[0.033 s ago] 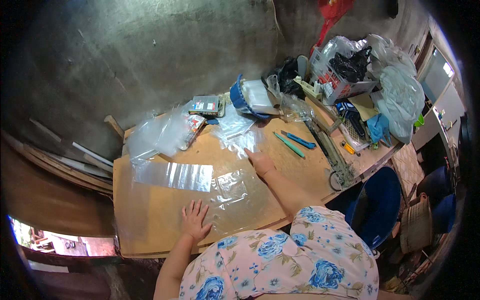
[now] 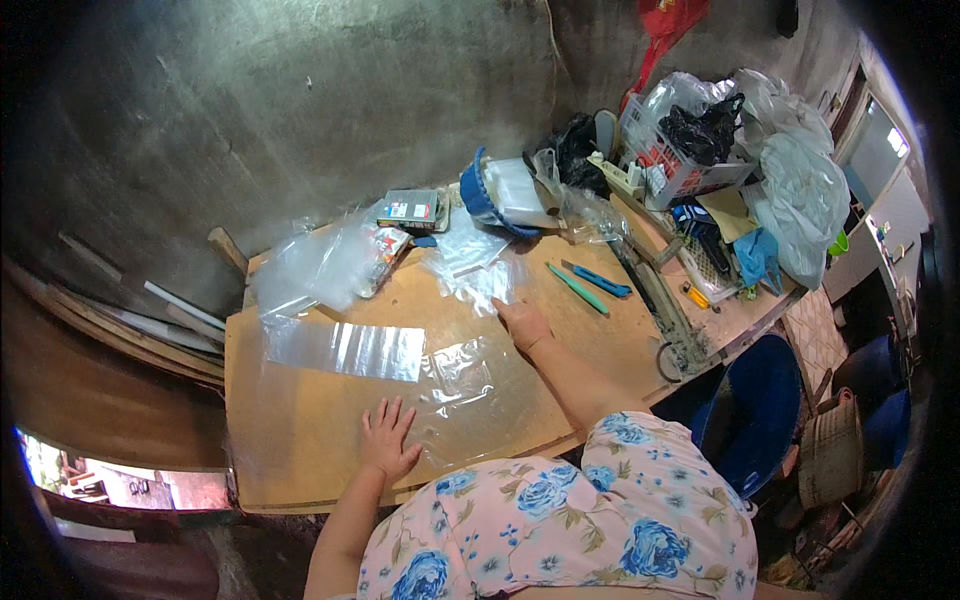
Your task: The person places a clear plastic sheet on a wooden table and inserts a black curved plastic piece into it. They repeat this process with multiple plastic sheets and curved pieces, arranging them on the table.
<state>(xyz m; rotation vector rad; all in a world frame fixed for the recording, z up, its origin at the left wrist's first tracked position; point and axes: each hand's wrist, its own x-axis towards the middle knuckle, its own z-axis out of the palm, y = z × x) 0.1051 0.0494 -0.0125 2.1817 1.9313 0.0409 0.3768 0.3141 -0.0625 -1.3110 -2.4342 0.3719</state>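
My left hand (image 2: 388,440) lies flat on the wooden tabletop (image 2: 300,430), fingers spread, holding nothing. Just beside its fingertips is a clear plastic sheet (image 2: 460,375) laid flat. My right hand (image 2: 523,325) reaches farther out, its index finger stretched onto the near edge of a loose pile of clear plastic bags (image 2: 472,255). The other fingers of that hand are partly hidden, and I see nothing gripped in it. A long, shiny strip of clear plastic (image 2: 350,350) lies left of the sheet, beyond my left hand.
Right of my right hand lie a green pen-like tool (image 2: 578,289) and a blue utility knife (image 2: 597,279). Cloudy plastic bags (image 2: 320,265), a grey box (image 2: 410,209) and a blue basin (image 2: 477,198) stand at the back. A crate (image 2: 695,180) holds bags; a blue tub (image 2: 750,410) sits right.
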